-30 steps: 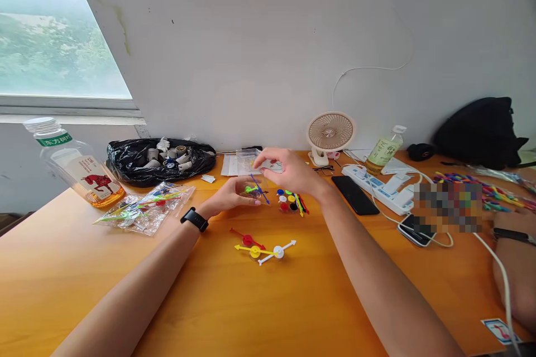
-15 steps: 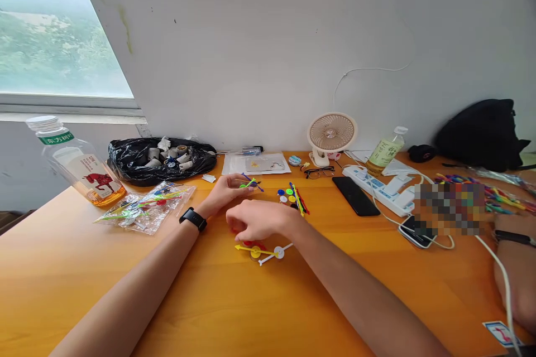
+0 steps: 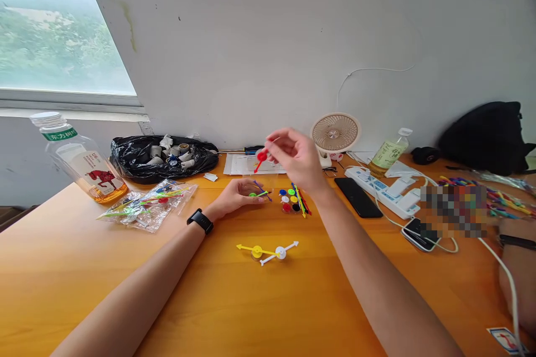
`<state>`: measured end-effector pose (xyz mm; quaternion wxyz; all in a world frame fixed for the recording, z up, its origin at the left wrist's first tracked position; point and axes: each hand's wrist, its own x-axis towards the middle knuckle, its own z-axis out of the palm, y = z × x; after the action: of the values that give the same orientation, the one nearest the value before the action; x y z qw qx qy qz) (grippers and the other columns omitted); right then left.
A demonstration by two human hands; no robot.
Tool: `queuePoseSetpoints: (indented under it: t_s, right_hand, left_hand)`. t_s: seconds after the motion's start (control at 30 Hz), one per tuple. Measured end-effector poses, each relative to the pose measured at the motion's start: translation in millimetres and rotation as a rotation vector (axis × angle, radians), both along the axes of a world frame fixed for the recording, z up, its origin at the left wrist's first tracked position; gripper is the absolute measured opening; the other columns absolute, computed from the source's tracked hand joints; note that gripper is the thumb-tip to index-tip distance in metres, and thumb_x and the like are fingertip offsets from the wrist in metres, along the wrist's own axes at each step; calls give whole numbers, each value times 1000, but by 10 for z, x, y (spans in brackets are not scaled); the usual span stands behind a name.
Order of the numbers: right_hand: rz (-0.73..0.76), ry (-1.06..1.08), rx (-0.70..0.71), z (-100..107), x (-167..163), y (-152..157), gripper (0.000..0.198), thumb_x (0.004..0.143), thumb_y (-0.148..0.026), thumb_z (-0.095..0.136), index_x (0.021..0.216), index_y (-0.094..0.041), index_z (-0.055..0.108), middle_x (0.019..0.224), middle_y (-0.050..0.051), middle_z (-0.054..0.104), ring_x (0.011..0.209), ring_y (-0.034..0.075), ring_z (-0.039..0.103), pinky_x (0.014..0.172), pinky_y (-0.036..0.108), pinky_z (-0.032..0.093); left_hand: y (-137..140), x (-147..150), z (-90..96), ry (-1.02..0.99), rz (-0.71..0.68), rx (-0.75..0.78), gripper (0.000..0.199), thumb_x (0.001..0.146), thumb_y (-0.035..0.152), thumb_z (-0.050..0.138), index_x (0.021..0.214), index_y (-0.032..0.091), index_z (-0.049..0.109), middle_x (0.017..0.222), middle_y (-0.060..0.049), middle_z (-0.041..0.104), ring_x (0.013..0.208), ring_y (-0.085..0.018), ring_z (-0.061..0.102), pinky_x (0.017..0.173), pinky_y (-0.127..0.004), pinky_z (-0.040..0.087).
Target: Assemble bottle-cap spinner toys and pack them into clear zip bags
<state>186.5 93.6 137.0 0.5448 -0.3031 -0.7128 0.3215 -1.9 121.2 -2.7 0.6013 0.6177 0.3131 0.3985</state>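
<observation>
Raised above the table, my right hand [image 3: 299, 159] pinches a red arrow spinner [image 3: 261, 157] by its end. My left hand [image 3: 237, 198] rests at the table's middle, its fingers closed at a green arrow spinner [image 3: 258, 194] and a blue-purple one. Clear film, apparently a plastic bag [image 3: 266, 179], shows faintly behind those fingers. Nearer me lie a yellow arrow spinner [image 3: 257, 251] and a white arrow spinner [image 3: 281, 252], their arrows overlapping. Below my right wrist are several coloured round discs [image 3: 285, 199] beside a bunch of loose arrows [image 3: 300, 201].
At left stand a tea bottle [image 3: 90, 164], a clear bag of spinners [image 3: 157, 206] and a black plastic bag [image 3: 125, 162]. A fan [image 3: 336, 134], phone [image 3: 358, 197], power strip [image 3: 379, 192] and second bottle [image 3: 391, 152] are toward the right. Another person's arm [image 3: 513, 262] rests at far right.
My right hand has lifted the red arrow spinner from beside the yellow one, up and away from me. My left hand has shifted slightly toward me with its spinners.
</observation>
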Motion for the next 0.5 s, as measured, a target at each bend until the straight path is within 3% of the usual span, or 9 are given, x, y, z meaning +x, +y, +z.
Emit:
queuePoseSetpoints:
  t_s: [0.13, 0.3, 0.5]
  right_hand:
    - [-157, 49, 93, 18, 125, 66, 29, 92, -48, 73, 100, -22, 65, 84, 2, 73, 70, 14, 68, 69, 27, 56]
    - [-159, -131, 118, -111, 97, 105, 17, 96, -38, 67, 99, -22, 67, 83, 2, 74, 70, 15, 66, 64, 25, 52]
    - [-168, -372, 31, -289, -26, 125, 12, 97, -32, 62, 92, -22, 68, 80, 1, 77, 65, 15, 68, 63, 25, 49]
  left_hand:
    - [-17, 34, -4, -35, 1, -42, 58, 65, 37, 98, 110, 14, 71, 114, -15, 80, 106, -31, 77, 100, -45, 59]
    - [-6, 11, -26, -1, 19, -29, 56, 65, 38, 98, 110, 15, 73, 115, -13, 80, 109, -32, 76, 103, -48, 58]
    - [3, -5, -32, 46, -2, 26, 50, 71, 39, 95, 111, 16, 77, 121, -13, 78, 115, -33, 73, 108, -51, 55]
